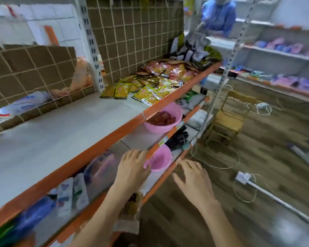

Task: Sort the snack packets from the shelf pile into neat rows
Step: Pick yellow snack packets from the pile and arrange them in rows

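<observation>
A pile of snack packets lies on the top shelf (64,132) at its far end: yellow packets (146,90) in front, red and pink ones (168,68) behind, dark and white bags (191,50) at the back. My left hand (132,168) reaches over a lower shelf, fingers spread, touching the rim of a pink bowl (161,161). My right hand (191,177) hovers open by the orange edge of that lower shelf, holding nothing. Both hands are well below and short of the packet pile.
A second pink bowl (168,120) with red packets sits on the middle shelf. Bottles and blurred bags (68,193) fill the lower shelf at left. A wooden stool (228,118), cables and a power strip (243,177) lie on the floor. A person in blue (219,15) stands behind.
</observation>
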`<state>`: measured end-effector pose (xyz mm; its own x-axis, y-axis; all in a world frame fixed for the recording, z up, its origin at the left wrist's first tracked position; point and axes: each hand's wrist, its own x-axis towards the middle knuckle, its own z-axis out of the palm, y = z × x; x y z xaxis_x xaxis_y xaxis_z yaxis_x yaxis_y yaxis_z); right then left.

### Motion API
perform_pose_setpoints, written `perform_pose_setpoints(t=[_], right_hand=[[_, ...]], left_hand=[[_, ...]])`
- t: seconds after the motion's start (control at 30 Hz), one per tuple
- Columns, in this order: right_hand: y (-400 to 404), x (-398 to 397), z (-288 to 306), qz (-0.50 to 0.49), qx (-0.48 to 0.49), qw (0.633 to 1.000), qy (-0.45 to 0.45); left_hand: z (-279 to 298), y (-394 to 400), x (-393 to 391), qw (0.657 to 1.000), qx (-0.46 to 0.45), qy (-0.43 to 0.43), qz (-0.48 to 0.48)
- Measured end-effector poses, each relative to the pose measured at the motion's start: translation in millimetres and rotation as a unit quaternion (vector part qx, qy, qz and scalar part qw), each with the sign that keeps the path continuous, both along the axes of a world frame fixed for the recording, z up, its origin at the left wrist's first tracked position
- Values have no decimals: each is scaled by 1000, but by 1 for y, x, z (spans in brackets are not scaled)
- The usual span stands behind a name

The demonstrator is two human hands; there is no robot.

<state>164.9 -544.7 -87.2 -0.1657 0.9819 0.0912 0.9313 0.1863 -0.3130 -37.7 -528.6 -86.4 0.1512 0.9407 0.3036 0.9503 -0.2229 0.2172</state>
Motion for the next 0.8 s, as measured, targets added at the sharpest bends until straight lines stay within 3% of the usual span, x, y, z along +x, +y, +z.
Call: perform_pose_setpoints(t=[0.3, 0.47, 0.8], right_hand=[[51, 48, -12, -43, -31, 999, 9], [125, 63, -5, -28, -13, 999, 10], [303, 59, 33, 52, 27, 998, 5]], left_hand=[[0, 91, 51, 998, 3, 11, -67], [-2, 164, 72, 998, 38, -23, -53], [38, 309, 65, 998, 16, -53, 28]])
